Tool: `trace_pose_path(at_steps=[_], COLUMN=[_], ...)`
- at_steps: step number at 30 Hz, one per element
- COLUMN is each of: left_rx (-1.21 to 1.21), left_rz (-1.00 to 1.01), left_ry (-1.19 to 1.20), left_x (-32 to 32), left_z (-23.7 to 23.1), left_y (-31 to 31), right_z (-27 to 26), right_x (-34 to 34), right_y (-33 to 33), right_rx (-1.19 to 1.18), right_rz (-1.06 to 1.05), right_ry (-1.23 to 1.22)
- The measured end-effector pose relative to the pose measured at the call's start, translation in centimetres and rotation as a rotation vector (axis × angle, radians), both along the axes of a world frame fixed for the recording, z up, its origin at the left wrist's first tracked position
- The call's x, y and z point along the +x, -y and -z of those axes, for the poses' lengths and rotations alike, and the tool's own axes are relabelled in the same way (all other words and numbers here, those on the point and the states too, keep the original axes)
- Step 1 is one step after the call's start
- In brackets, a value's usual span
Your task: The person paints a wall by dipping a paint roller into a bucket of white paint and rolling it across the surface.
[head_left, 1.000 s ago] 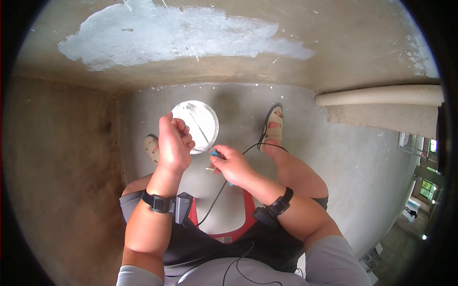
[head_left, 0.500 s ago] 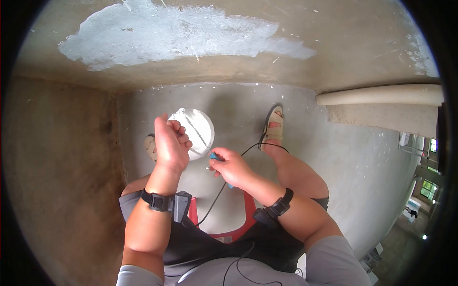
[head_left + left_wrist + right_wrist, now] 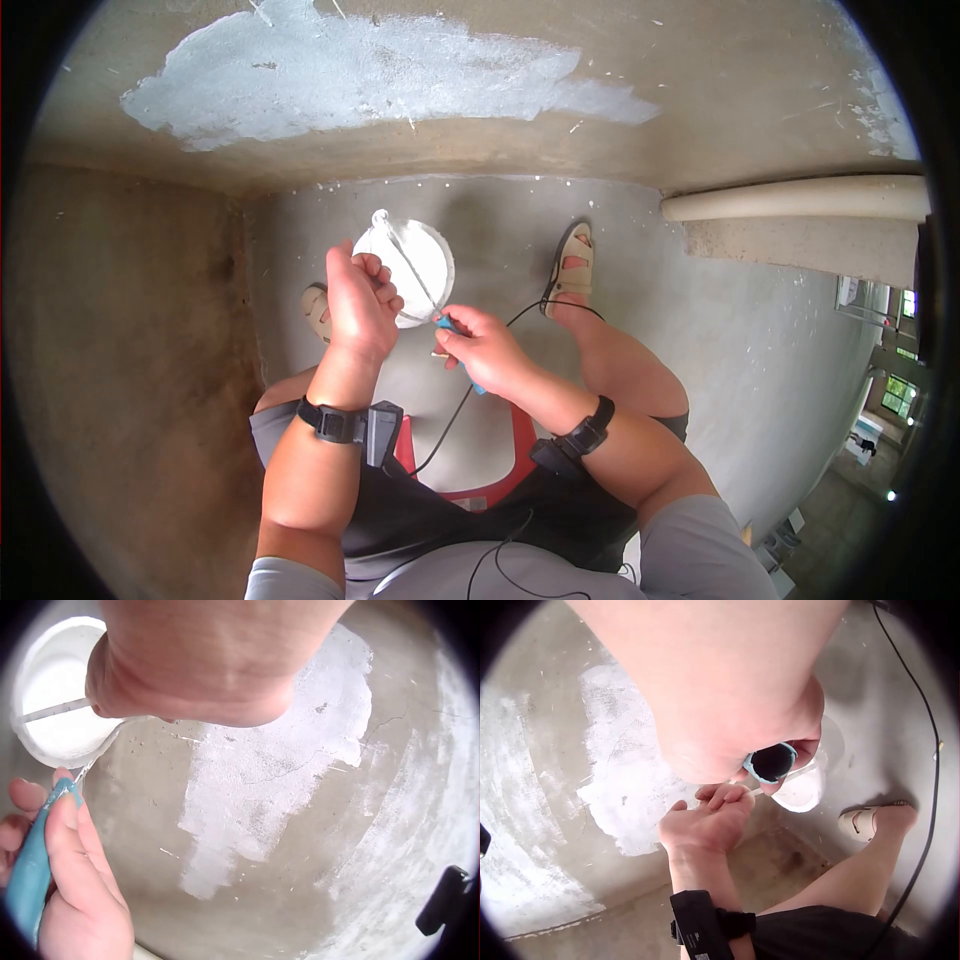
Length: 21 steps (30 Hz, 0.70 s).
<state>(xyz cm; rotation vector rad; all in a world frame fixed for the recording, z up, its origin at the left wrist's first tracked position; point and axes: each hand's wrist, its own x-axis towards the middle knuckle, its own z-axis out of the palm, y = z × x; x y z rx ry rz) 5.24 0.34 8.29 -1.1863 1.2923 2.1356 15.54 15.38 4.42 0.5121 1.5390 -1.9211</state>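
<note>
My left hand (image 3: 362,310), fingers curled, holds a white bucket (image 3: 450,268) by its thin handle (image 3: 54,711). White paint shows inside the bucket. My right hand (image 3: 487,347) grips the blue handle (image 3: 28,874) of what looks like a paint roller. Its metal rod (image 3: 421,283) slants across the bucket opening to a white-coated end (image 3: 380,216) at the far rim. In the left wrist view my left hand covers that end. A small pale stick (image 3: 438,354), like a cigarette, pokes out beside the right fingers.
Ahead stands a brown wall with a white painted patch (image 3: 350,80). A red stool (image 3: 523,440) is between the legs, and a black cable (image 3: 455,410) runs past the right hand. Sandalled feet (image 3: 572,265) flank the bucket. A pale pipe (image 3: 800,200) runs along the right.
The bucket swung toward me and then slightly back. The tool's white end rose from inside the bucket to its far rim. Both hands have stayed nearly in place.
</note>
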Motion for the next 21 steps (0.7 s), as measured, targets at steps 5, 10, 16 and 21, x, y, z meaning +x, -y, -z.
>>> trace_pose_path(at_steps=[5, 10, 16, 21], left_rx=[-0.031, -0.064, -0.079, -0.104], left_rz=[0.026, 0.035, 0.042, 0.04], left_ry=[0.008, 0.023, 0.027, 0.057], left_x=[-0.1, 0.0, 0.1, 0.4], left_z=[-0.2, 0.2, 0.8, 0.5], left_y=[-0.3, -0.5, 0.2, 0.2], right_z=[1.2, -0.5, -1.4, -3.3], right_x=[0.6, 0.0, -0.6, -1.7], right_y=[0.0, -0.6, -0.7, -0.9], right_rx=[-0.054, -0.103, -0.155, -0.222], right_rz=[0.06, 0.056, 0.069, 0.109], right_ry=[-0.021, 0.019, 0.007, -0.044])
